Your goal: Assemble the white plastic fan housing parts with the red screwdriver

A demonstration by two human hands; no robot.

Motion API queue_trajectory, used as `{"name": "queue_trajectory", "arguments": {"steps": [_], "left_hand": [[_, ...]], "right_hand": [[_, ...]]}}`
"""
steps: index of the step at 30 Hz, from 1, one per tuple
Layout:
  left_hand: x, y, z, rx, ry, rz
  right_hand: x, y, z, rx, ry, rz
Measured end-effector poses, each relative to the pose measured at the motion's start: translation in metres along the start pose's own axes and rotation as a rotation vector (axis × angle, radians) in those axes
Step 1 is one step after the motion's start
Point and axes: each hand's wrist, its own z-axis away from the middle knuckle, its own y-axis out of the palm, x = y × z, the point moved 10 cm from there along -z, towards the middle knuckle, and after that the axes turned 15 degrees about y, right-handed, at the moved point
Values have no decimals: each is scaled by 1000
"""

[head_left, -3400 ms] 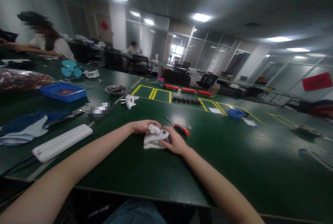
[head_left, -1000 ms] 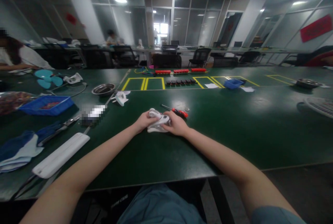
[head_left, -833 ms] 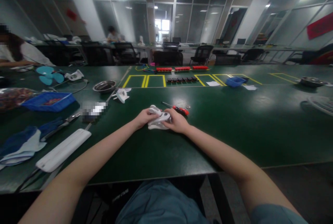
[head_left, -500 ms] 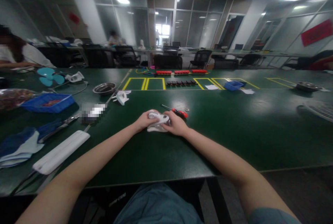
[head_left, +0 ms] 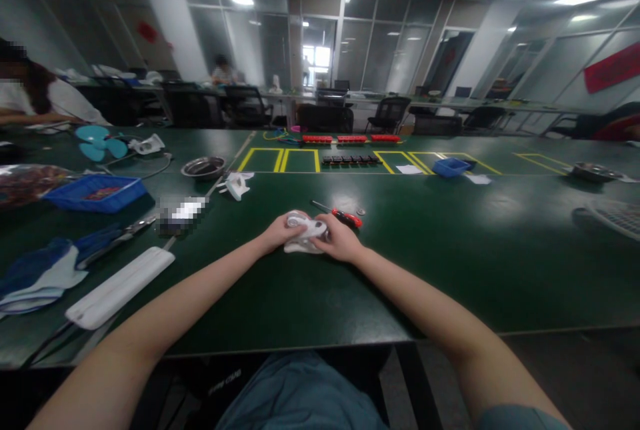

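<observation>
Past the held white part (head_left: 313,228), the green table (head_left: 345,303) stretches toward glass partitions (head_left: 356,53).

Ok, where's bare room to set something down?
Bare tabletop lies between small disc and wire grille, and from the white plastic part to the near edge. Crowded: left side, with power strip, blue-and-white gloves, blue tray; screwdriver just beyond right hand.

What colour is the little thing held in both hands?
The held part is mostly white, with a small dark patch; best in the head view.
</observation>
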Motion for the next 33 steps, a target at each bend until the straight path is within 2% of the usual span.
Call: {"name": "queue_trajectory", "arguments": {"steps": [6, 13, 21, 33], "left_hand": [[3, -4, 0, -31, -4, -66], [9, -4, 1, -34, -40, -3], [8, -4, 0, -53, -13, -12], [14, -6, -1, -27, -28, -67]], "right_hand": [[-1, 1, -1, -2, -2, -2], [0, 1, -1, 11, -3, 0], [0, 2, -1, 21, -9, 2], [1, 1, -1, 21, -14, -5]]}}
